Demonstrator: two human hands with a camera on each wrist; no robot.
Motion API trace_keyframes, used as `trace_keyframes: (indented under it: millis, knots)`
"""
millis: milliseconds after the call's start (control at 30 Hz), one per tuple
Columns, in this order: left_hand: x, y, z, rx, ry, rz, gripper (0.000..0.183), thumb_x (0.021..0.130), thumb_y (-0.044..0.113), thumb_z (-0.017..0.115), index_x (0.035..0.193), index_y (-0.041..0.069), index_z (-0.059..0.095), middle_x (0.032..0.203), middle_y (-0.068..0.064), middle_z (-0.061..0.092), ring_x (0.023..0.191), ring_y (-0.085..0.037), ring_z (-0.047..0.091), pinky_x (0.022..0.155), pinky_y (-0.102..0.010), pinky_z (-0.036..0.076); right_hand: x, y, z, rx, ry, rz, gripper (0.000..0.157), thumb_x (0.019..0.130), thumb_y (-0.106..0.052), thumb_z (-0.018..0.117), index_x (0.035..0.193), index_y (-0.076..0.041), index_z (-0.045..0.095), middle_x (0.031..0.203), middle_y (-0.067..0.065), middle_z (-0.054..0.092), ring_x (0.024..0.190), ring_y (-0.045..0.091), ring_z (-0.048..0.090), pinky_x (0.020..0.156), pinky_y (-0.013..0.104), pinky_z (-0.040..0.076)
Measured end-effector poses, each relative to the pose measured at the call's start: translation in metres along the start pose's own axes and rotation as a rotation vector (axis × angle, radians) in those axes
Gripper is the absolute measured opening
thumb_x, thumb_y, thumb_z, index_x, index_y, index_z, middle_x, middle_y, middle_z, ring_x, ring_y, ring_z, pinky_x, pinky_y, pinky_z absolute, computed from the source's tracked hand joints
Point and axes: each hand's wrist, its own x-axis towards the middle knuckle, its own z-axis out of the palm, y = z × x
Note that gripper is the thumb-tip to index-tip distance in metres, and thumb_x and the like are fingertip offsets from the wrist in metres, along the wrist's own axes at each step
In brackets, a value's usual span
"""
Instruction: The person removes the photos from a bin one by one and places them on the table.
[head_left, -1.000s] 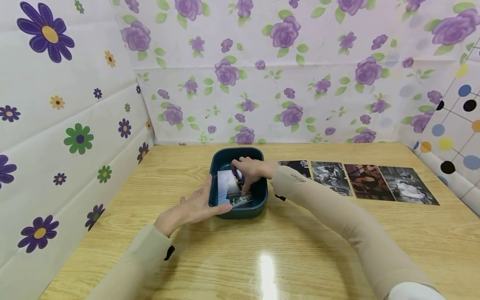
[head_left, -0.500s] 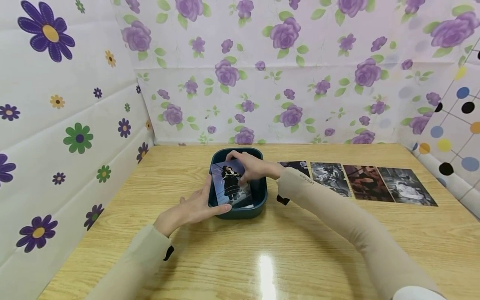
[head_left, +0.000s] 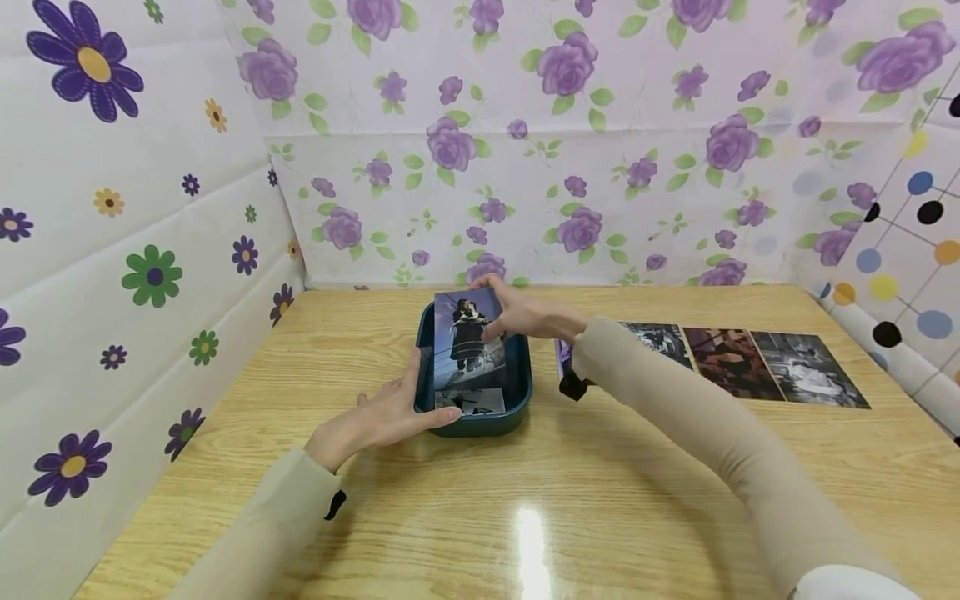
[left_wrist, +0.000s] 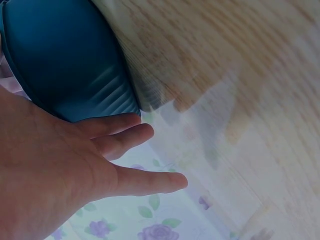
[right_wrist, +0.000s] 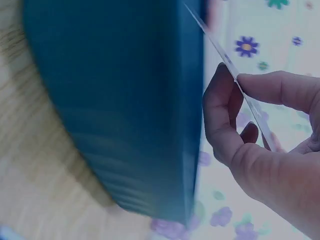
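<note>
At the teal bin (head_left: 480, 427), your right hand (head_left: 525, 313) pinches a photo print (head_left: 462, 369) between thumb and fingers; your left hand (head_left: 386, 417), fingers spread, touches the bin's side.

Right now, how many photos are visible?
6: one photo in the right hand, one in the bin, four on the table, one mostly covered. More may be hidden.
</note>
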Motion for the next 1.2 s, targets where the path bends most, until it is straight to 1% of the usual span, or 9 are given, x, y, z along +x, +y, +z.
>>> trace_keyframes:
  millis: [100, 267, 433, 567, 767, 900, 1000, 1100, 1200]
  knots:
    - [-0.001, 0.001, 0.000, 0.003, 0.002, -0.002, 0.121, 0.077, 0.085, 0.044, 0.152, 0.019, -0.025, 0.160, -0.021, 0.017, 0.147, -0.043, 0.019, 0.101, -0.082, 0.002, -0.014, -0.004, -0.014, 0.035, 0.029, -0.007, 0.077, 0.084, 0.006, 0.067, 0.141, -0.024, 0.025, 0.150, 0.013, 0.024, 0.120, 0.029, 0.046, 0.085, 0.039, 0.051]
    - [-0.001, 0.003, 0.000, 0.012, 0.017, -0.007, 0.121, 0.077, 0.085, 0.044, 0.152, 0.019, -0.024, 0.160, -0.021, 0.018, 0.147, -0.042, 0.020, 0.102, -0.082, 0.003, -0.045, 0.000, -0.039, 0.032, 0.097, -0.028, 0.079, 0.079, 0.007, 0.068, 0.139, -0.023, 0.027, 0.130, 0.018, 0.038, 0.104, 0.030, 0.047, 0.075, 0.036, 0.052]
    - [-0.002, 0.003, 0.000, 0.005, 0.027, -0.003, 0.121, 0.077, 0.083, 0.047, 0.153, 0.018, -0.022, 0.159, -0.021, 0.020, 0.147, -0.041, 0.020, 0.103, -0.081, 0.003, -0.086, 0.020, -0.059, -0.042, 0.121, 0.015, 0.082, 0.079, 0.000, 0.072, 0.142, -0.024, 0.025, 0.124, 0.019, 0.042, 0.101, 0.031, 0.052, 0.077, 0.039, 0.054]
    - [-0.003, 0.003, 0.000, -0.005, 0.029, -0.001, 0.121, 0.078, 0.082, 0.048, 0.153, 0.018, -0.021, 0.159, -0.021, 0.020, 0.147, -0.041, 0.020, 0.103, -0.080, 0.003, -0.120, 0.041, -0.066, -0.079, 0.110, 0.014, 0.082, 0.079, -0.003, 0.075, 0.142, -0.019, 0.025, 0.121, 0.020, 0.045, 0.097, 0.030, 0.053, 0.080, 0.042, 0.052]
    - [-0.002, 0.002, 0.001, 0.003, 0.036, 0.003, 0.121, 0.078, 0.083, 0.047, 0.153, 0.017, -0.022, 0.159, -0.022, 0.021, 0.146, -0.043, 0.021, 0.102, -0.081, 0.003, -0.160, 0.078, -0.058, -0.043, 0.079, 0.034, 0.079, 0.081, -0.007, 0.076, 0.140, -0.016, 0.025, 0.124, 0.023, 0.040, 0.100, 0.033, 0.048, 0.079, 0.041, 0.049]
    - [-0.002, 0.001, 0.002, 0.014, 0.038, -0.005, 0.121, 0.078, 0.083, 0.046, 0.152, 0.018, -0.023, 0.159, -0.021, 0.020, 0.147, -0.042, 0.020, 0.102, -0.081, 0.003, -0.172, 0.102, -0.044, -0.092, 0.068, 0.048, 0.077, 0.081, -0.012, 0.077, 0.139, -0.014, 0.026, 0.144, 0.026, 0.027, 0.124, 0.043, 0.038, 0.089, 0.046, 0.044]
    - [-0.002, 0.001, 0.001, 0.012, 0.034, -0.014, 0.121, 0.077, 0.084, 0.046, 0.152, 0.019, -0.024, 0.160, -0.021, 0.019, 0.147, -0.041, 0.019, 0.104, -0.080, 0.002, -0.173, 0.114, -0.034, -0.193, 0.102, 0.002, 0.075, 0.079, -0.011, 0.077, 0.137, -0.013, 0.030, 0.151, 0.023, 0.023, 0.133, 0.042, 0.033, 0.095, 0.049, 0.039]
    - [-0.002, 0.002, 0.001, 0.008, 0.030, -0.016, 0.122, 0.077, 0.084, 0.046, 0.152, 0.019, -0.024, 0.160, -0.021, 0.019, 0.147, -0.041, 0.019, 0.104, -0.080, 0.001, -0.170, 0.122, -0.027, -0.320, 0.160, -0.067, 0.072, 0.075, -0.005, 0.079, 0.133, -0.011, 0.036, 0.141, 0.023, 0.039, 0.123, 0.039, 0.043, 0.094, 0.049, 0.040]
    - [-0.002, 0.003, 0.001, 0.006, 0.028, -0.017, 0.122, 0.076, 0.084, 0.047, 0.152, 0.019, -0.025, 0.160, -0.020, 0.018, 0.148, -0.041, 0.018, 0.104, -0.080, 0.001, -0.168, 0.127, -0.022, -0.460, 0.214, -0.114, 0.071, 0.071, -0.006, 0.082, 0.130, -0.008, 0.042, 0.128, 0.022, 0.045, 0.109, 0.033, 0.045, 0.087, 0.043, 0.041]
